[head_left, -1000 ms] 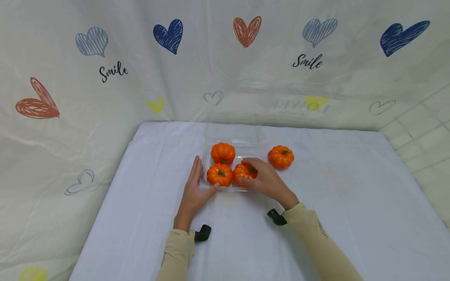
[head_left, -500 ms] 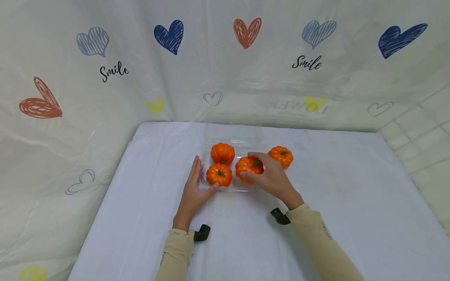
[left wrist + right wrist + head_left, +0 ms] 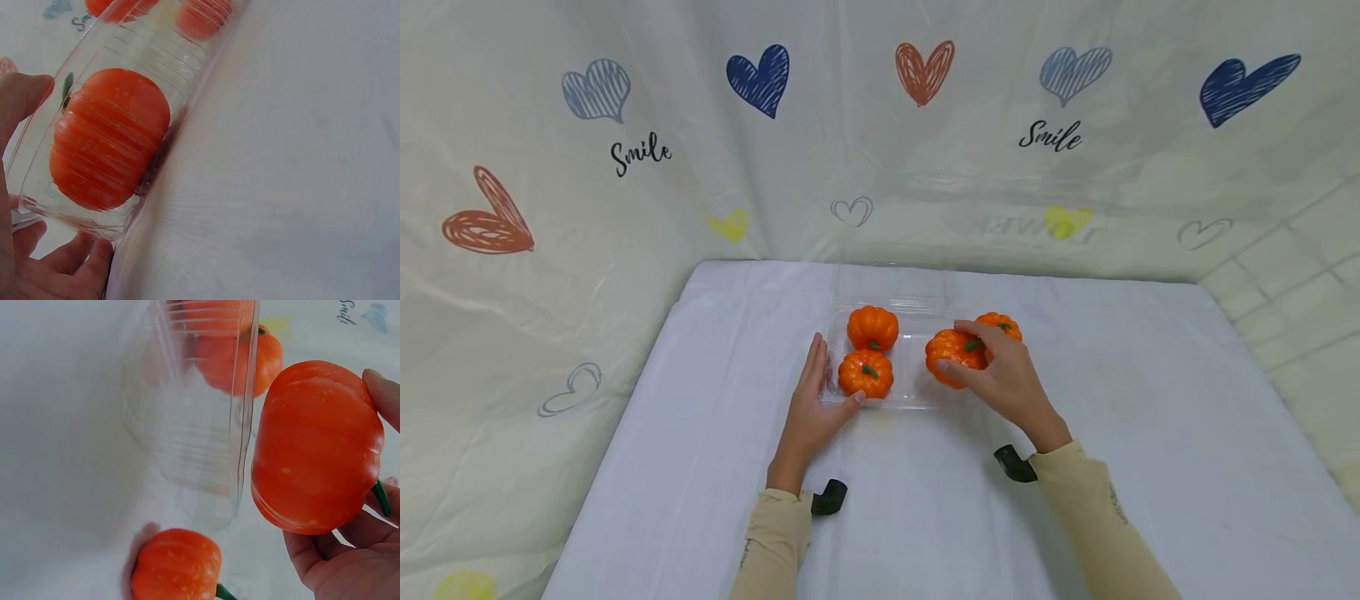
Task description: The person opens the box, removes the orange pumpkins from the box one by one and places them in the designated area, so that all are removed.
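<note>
A clear plastic container (image 3: 913, 365) lies with its lid folded back. Two orange pumpkins, one behind (image 3: 872, 327) and one in front (image 3: 865, 374), sit in its left half. My left hand (image 3: 809, 417) grips its left front corner, with the thumb (image 3: 34, 94) at the rim and the fingertips against the end wall in the left wrist view. Between thumb and fingers, my right hand (image 3: 1011, 379) holds a third pumpkin (image 3: 953, 357), lifted above the container's right edge; this pumpkin (image 3: 319, 447) has its green stem toward the palm in the right wrist view.
A fourth pumpkin (image 3: 1006, 323) rests on the white-covered table (image 3: 1120, 400) right of the container, partly behind my right hand. The container's raised lid (image 3: 891, 285) is toward the back. A patterned curtain (image 3: 880, 150) hangs behind the table.
My right hand has lifted the third pumpkin from the container's front right and carried it to the right, near the fourth one. My left hand has stayed at the corner.
</note>
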`<state>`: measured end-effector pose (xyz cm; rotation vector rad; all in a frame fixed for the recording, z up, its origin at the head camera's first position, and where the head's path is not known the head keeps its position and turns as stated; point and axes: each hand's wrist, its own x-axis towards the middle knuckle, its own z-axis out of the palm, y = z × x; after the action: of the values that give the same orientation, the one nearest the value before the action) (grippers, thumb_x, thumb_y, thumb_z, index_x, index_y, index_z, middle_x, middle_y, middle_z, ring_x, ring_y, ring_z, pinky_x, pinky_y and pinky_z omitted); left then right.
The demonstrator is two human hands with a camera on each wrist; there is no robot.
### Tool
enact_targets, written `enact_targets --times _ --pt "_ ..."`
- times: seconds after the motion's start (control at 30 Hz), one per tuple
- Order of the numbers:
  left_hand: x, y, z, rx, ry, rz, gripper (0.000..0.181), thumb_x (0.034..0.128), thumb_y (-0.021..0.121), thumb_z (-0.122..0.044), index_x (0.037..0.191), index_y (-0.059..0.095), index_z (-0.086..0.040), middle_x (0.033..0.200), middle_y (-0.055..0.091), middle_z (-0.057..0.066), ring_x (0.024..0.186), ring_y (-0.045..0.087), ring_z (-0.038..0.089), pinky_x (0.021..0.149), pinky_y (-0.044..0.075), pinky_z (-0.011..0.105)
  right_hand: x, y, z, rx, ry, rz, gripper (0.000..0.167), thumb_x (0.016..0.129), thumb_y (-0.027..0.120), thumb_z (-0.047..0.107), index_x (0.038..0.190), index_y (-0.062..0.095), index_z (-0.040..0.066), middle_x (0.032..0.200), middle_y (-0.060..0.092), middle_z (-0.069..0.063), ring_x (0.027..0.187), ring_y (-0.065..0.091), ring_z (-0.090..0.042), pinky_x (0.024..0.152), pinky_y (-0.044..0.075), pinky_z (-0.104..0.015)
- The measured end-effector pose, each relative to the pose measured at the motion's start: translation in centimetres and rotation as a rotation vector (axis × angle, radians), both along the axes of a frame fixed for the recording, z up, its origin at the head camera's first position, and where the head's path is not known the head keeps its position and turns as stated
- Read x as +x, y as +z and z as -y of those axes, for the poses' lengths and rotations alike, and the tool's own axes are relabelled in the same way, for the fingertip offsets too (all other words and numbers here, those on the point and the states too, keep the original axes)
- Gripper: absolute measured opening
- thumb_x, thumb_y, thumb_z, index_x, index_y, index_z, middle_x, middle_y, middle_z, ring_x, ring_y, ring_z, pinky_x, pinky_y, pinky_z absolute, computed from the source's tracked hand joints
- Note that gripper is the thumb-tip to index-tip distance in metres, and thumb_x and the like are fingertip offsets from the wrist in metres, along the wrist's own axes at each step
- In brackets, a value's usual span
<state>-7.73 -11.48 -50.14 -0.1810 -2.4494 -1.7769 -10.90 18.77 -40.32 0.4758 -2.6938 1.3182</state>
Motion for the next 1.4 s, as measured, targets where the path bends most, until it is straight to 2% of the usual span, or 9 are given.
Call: enact_targets --times 0.3,0.4,0.53,0.63,0.97,1.13,1.4 --pt "0.0 0.0 0.0 0.001 0.003 -0.001 0.108 0.0918 0.083 -0.044 0.173 0.019 -0.012 0.179 0.016 -0.001 0.157 0.033 0.020 0.123 0.032 0.040 0.5 -0.3 -1.9 0.004 -0.043 -0.002 0.052 0.092 0.087 0.025 0.138 0.069 0.007 0.133 0.070 -0.011 0.111 0.064 -0.030 0.089 0.060 -0.047" --pt "0.0 0.0 -0.1 0.007 -0.001 0.000 0.108 0.0919 0.083 -0.044 0.173 0.019 -0.012 0.179 0.016 0.000 0.157 0.033 0.020 0.124 0.032 0.040 0.7 -0.4 -2.4 -0.007 -0.056 -0.004 0.050 0.093 0.087 0.024 0.138 0.070 0.009 0.131 0.070 -0.010 0.110 0.065 -0.029 0.087 0.059 -0.034" --pt "0.0 0.0 -0.1 0.005 0.002 0.004 0.108 0.0918 0.083 -0.044 0.173 0.019 -0.012 0.179 0.015 0.000 0.157 0.033 0.020 0.123 0.032 0.039 1.1 -0.7 -3.2 -0.002 -0.073 -0.012 0.051 0.093 0.086 0.023 0.139 0.068 0.008 0.132 0.070 -0.014 0.111 0.065 -0.030 0.087 0.052 -0.017" --pt "0.0 0.0 -0.1 0.004 0.005 0.005 0.108 0.0916 0.083 -0.045 0.173 0.019 -0.012 0.179 0.015 0.000 0.157 0.033 0.020 0.123 0.032 0.039 1.4 -0.9 -3.8 -0.004 -0.084 -0.020 0.052 0.093 0.087 0.023 0.139 0.068 0.006 0.134 0.069 -0.017 0.113 0.065 -0.032 0.087 0.050 -0.013" --pt "0.1 0.1 -0.1 0.001 0.008 0.003 0.108 0.0913 0.083 -0.044 0.173 0.020 -0.012 0.179 0.017 0.002 0.157 0.034 0.022 0.123 0.033 0.043 2.1 -1.6 -5.4 0.028 -0.112 -0.021 0.054 0.095 0.085 0.025 0.141 0.067 0.004 0.140 0.066 -0.019 0.121 0.063 -0.037 0.091 0.044 -0.008" --pt "0.1 -0.1 -0.2 0.013 -0.008 0.005 0.107 0.0919 0.083 -0.042 0.173 0.020 -0.012 0.179 0.015 0.001 0.157 0.035 0.022 0.123 0.033 0.040 2.6 -2.2 -6.2 0.041 -0.121 -0.033 0.053 0.093 0.086 0.019 0.140 0.067 0.000 0.138 0.066 -0.022 0.121 0.063 -0.038 0.091 0.042 -0.005" --pt "-0.1 -0.2 -0.2 0.009 -0.001 -0.012 0.107 0.0922 0.084 -0.041 0.173 0.020 -0.012 0.179 0.015 0.000 0.156 0.036 0.023 0.123 0.034 0.040 2.7 -3.2 -6.7 0.047 -0.090 -0.056 0.052 0.093 0.086 0.013 0.138 0.066 -0.002 0.137 0.067 -0.021 0.121 0.062 -0.039 0.095 0.039 -0.004"
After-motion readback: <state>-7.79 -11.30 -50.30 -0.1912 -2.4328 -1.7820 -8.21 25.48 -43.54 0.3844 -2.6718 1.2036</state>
